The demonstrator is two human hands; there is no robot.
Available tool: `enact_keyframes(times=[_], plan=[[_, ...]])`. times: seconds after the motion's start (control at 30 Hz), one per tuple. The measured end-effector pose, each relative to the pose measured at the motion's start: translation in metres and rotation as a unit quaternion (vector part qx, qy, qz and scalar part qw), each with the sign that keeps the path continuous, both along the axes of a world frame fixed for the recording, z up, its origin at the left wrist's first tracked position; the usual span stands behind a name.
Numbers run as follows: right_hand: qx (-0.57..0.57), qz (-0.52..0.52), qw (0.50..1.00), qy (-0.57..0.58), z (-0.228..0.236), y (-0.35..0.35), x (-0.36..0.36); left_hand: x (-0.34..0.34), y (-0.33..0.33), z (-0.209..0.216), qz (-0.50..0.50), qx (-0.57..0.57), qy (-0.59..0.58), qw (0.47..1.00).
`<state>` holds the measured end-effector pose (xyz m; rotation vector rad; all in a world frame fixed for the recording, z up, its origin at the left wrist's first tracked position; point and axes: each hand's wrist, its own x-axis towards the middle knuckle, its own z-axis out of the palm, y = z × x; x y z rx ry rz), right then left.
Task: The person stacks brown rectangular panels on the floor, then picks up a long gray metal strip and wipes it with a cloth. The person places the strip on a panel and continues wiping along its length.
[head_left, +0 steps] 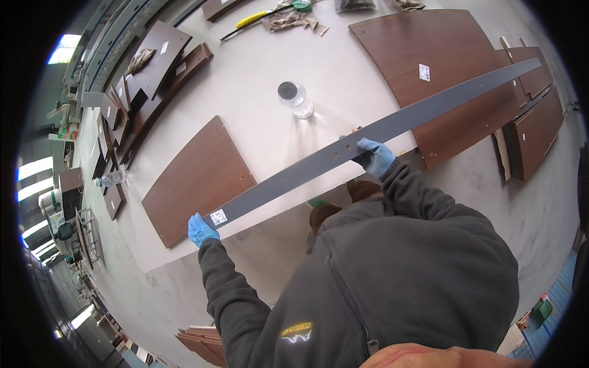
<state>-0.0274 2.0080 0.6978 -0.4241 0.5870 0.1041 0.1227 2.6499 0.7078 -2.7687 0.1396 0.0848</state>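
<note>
A long, narrow grey board (300,175) with a white label near its left end and a few drilled holes stretches across the view, held up in front of me. My left hand (201,230), in a blue glove, grips its left end beside the label. Gloved in blue as well, my right hand (375,157) is closed on the near edge just right of the holes; some of its fingers are hidden behind the board. The board's far right end passes over brown wooden panels.
A brown panel (199,184) lies on the white table (245,67) beyond my left hand. Larger panels (429,55) lie to the right. A clear bottle with a dark cap (300,101) stands mid-table. More boards (156,61), a yellow-handled tool (250,19) and a cloth (294,21) lie farther back.
</note>
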Motion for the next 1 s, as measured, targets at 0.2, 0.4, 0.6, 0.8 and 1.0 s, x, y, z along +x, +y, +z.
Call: enact_keyframes(times=[0.2,0.4,0.6,0.8,1.0], plan=[[0.015,0.004,1.000,0.007,-0.016,0.028,0.030,0.036,0.012,0.004,0.082,0.003,0.069,0.994],[0.035,-0.011,0.998,0.047,-0.042,0.067,0.053,0.072,0.037,-0.003,0.022,0.045,0.047,0.998],[-0.045,0.067,0.972,0.218,-0.029,0.077,0.065,0.099,0.022,-0.012,0.028,0.102,0.173,0.979],[-0.130,0.113,0.967,0.188,-0.024,0.078,0.076,0.122,-0.018,0.020,0.055,0.135,0.212,0.966],[-0.110,0.138,0.960,0.215,-0.030,0.081,0.091,0.131,-0.111,0.041,-0.226,-0.100,0.228,0.942]])
